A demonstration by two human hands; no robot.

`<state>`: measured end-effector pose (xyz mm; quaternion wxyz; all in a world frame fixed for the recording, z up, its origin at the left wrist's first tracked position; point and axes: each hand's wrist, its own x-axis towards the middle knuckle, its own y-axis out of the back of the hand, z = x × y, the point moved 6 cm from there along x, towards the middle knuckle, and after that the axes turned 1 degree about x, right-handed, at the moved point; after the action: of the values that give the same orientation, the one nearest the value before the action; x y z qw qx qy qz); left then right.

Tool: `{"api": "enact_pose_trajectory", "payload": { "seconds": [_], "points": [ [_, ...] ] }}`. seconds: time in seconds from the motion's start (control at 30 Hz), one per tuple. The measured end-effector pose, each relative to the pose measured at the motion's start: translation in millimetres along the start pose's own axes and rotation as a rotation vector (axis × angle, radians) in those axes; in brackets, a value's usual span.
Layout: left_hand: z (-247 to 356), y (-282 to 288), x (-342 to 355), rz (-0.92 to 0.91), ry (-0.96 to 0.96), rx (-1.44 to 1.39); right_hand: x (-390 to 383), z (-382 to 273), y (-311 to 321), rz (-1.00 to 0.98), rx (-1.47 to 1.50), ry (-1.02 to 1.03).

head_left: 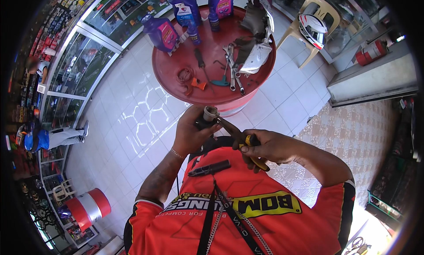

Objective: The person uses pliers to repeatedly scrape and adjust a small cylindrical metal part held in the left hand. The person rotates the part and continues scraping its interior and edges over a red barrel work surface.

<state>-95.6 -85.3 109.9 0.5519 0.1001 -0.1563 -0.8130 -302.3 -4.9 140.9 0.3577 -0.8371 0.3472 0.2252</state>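
My left hand [191, 130] is closed around a small cylindrical part [211, 111] with a pale, open metal-looking rim and a dark body. It holds the part upright in front of my chest, just short of the red drum top. My right hand [276, 145] grips pliers [230, 127] by their yellow handles. The dark jaws reach left to the rim of the part and appear to touch it. Whether they pinch anything there is too small to tell.
The red drum [170, 80] carries wrenches [232, 71], a screwdriver [199, 58], an orange piece [198, 84], purple bottles [161, 33] and a dirty silver-grey cover [256, 56]. A helmet [312, 29] lies on a chair at the far right. Two people are on the left, one in blue [39, 141].
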Motion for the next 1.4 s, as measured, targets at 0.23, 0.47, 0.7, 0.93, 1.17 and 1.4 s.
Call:
{"api": "enact_pose_trajectory", "payload": {
  "seconds": [0.23, 0.47, 0.7, 0.93, 1.17, 1.4],
  "points": [
    [-1.7, 2.3, 9.4, 0.051, -0.054, 0.025, 6.9, -10.8, 13.3, 0.049, -0.157, -0.028],
    [-10.0, 4.7, 2.7, 0.045, -0.040, 0.148, 21.3, -1.6, 17.8, -0.066, 0.121, -0.136],
    [-18.7, 11.2, -1.4, 0.087, -0.064, 0.172, 37.3, -3.9, 17.5, 0.013, -0.160, -0.118],
    [-20.2, 20.6, 1.6, 0.130, -0.092, 0.210, 42.4, -8.5, 10.8, -0.050, 0.124, -0.187],
    [-9.5, 31.3, 11.4, 0.183, -0.144, 0.199, 41.8, -29.2, 12.1, -0.027, -0.027, -0.144],
    [-13.7, 29.3, 3.1, 0.200, -0.119, 0.277, 49.1, -27.3, 14.2, 0.000, -0.218, -0.087]
  ]
}}
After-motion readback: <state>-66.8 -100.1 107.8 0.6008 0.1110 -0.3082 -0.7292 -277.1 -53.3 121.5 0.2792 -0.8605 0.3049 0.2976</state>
